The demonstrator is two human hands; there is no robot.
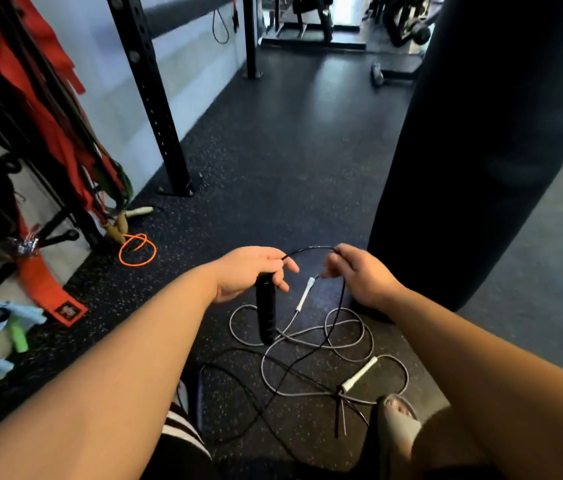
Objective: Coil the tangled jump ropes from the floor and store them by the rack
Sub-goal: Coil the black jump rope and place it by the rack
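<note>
On a black, speckled rubber gym floor, beside a pale wall, a person leans over a tangle of jump ropes. A perforated black rack upright is bolted down at left, with red bands hanging near it. A dark punching bag fills the right side, and weight machines stand in the far background.

An orange rope lies in a small loop on the floor at the foot of the rack, well apart from the hands.

The left hand grips the top of the black rope's handle, which hangs straight down. The right hand pinches the thin black cord between thumb and fingertips. The cord arcs between the two hands, then drops from the right hand into the tangle below.

A grey rope sprawls in loose loops under the hands, crossed by the black cord. One of its white handles lies between the hands and the other near a sandalled foot.
</note>
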